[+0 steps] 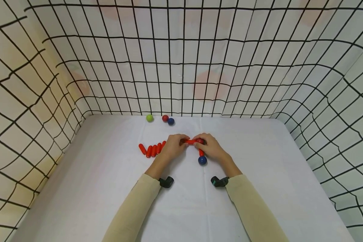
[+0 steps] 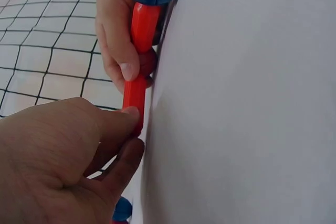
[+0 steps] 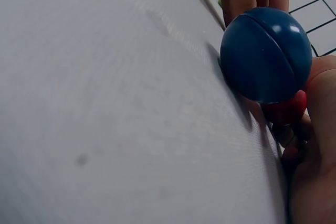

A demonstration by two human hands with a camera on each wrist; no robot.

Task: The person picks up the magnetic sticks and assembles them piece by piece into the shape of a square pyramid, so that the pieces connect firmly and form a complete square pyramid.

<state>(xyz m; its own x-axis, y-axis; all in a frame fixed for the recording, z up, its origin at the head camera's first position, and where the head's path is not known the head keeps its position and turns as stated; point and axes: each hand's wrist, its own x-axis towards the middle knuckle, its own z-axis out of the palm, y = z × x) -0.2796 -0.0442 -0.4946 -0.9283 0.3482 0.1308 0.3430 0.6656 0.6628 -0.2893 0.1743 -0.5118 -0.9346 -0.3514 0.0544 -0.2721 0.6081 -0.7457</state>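
red rod (image 1: 190, 142) partly visible between hands (image 1: 174, 146) (image 1: 212, 148)

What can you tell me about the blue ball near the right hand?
The blue ball is glossy, dark blue and plastic-looking, with a fine seam line across it. It sits at the near end of a short red rod, whose other end meets a dark red ball at the fingers of the right hand. It appears to rest on the white cloth, ungripped.

head view: high, forward-down, far | wrist views: low, close, facing fingers (image 2: 127, 162), sharing blue ball (image 3: 257, 59)
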